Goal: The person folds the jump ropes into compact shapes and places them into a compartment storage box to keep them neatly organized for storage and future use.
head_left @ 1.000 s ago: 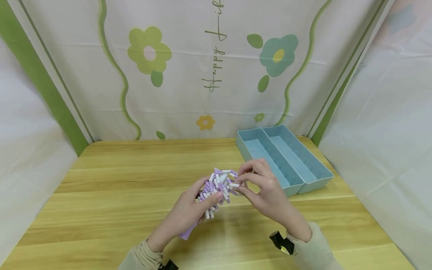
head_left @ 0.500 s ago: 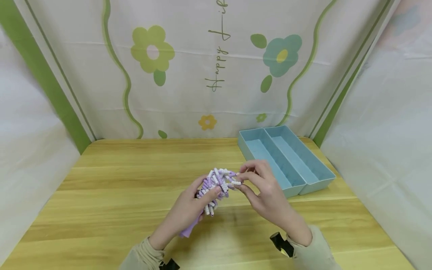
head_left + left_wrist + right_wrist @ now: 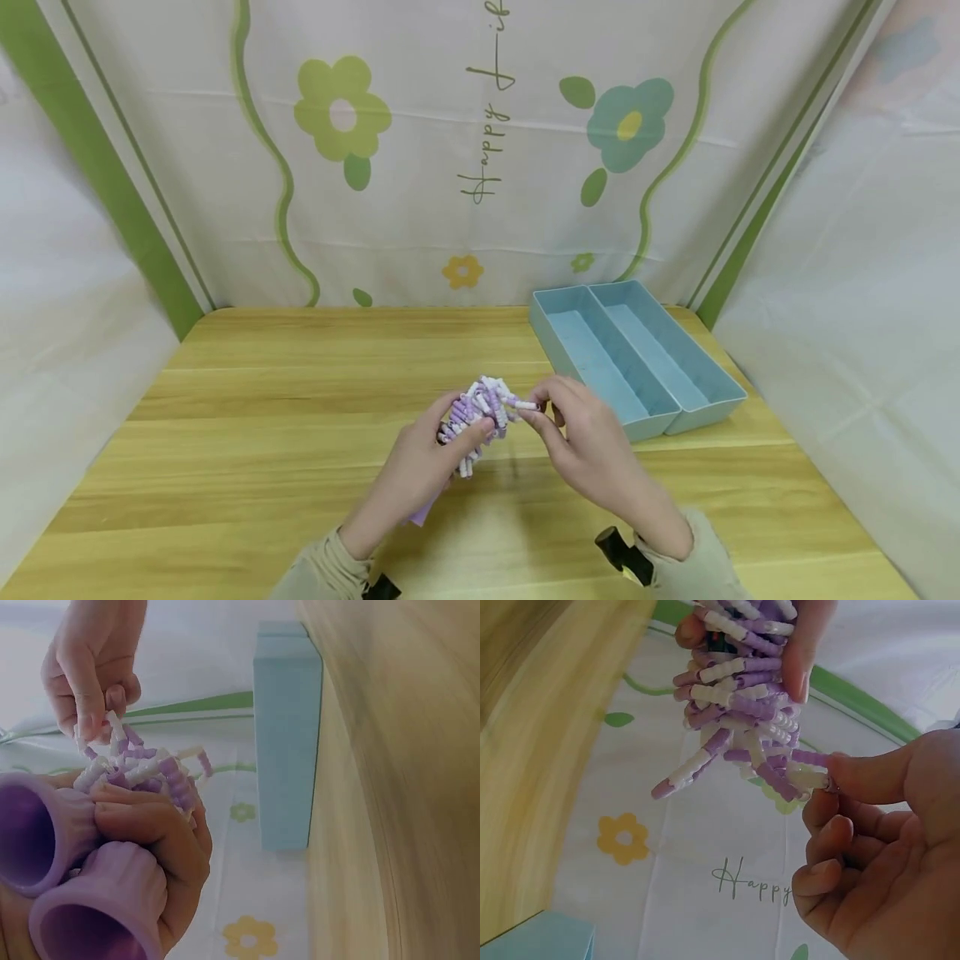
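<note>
A bundled jump rope with purple and white beads point(image 3: 480, 408) is held above the table by my left hand point(image 3: 420, 458). Its two hollow, flared purple handles point(image 3: 120, 892) lie within the left hand's grip in the left wrist view, and beaded loops stick out past the fingers. My right hand point(image 3: 588, 433) pinches one beaded strand point(image 3: 806, 778) between thumb and index finger at the right side of the bundle. In the right wrist view another beaded loop point(image 3: 690, 765) hangs loose below the bundle. Part of the bundle is hidden behind the left hand.
Two long light-blue trays point(image 3: 637, 429) stand side by side at the back right of the wooden table point(image 3: 300, 400). A white cloth point(image 3: 405, 167) printed with flowers hangs behind the table.
My right hand's fingers have closed in on a beaded strand, with the index finger lower and more curled than before. The left hand keeps its hold on the bundle, almost unmoved.
</note>
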`<state>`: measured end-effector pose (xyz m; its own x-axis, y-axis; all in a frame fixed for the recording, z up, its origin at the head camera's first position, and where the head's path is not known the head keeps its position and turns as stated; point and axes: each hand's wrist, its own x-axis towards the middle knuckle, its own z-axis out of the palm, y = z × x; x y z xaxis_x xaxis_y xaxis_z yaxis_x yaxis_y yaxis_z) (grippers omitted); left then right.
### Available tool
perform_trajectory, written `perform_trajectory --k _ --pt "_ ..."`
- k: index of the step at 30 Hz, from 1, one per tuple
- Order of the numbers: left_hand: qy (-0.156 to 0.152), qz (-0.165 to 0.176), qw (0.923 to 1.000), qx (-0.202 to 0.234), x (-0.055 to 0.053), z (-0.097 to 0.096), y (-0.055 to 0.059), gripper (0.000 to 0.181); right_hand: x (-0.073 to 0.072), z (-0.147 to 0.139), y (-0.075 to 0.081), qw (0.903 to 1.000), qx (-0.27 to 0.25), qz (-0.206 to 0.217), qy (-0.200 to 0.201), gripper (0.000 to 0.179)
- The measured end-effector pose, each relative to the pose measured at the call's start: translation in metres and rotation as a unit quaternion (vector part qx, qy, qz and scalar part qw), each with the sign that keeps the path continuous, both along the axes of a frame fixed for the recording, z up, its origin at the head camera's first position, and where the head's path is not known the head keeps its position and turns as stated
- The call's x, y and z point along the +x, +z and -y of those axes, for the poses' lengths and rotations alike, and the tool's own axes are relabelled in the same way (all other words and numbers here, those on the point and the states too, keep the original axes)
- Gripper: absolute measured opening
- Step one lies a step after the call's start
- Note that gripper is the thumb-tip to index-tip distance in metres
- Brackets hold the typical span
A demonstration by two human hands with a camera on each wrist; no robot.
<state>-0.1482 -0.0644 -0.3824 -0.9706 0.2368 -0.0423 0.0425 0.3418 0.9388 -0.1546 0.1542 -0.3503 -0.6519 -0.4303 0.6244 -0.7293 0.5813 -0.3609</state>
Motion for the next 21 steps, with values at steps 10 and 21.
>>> perform_trajectory --k 10,21 --pt "-0.008 -0.042 0.9978 -0.051 0.001 -0.002 -0.002 0.066 0.010 0.003 0.007 0.9695 -0.092 0.227 -0.014 0.012" --pt "0.016 -0.149 0.9677 -0.203 0.011 -0.008 -0.005 0.060 0.017 0.009 0.017 0.8828 -0.231 0.407 -0.039 0.021"
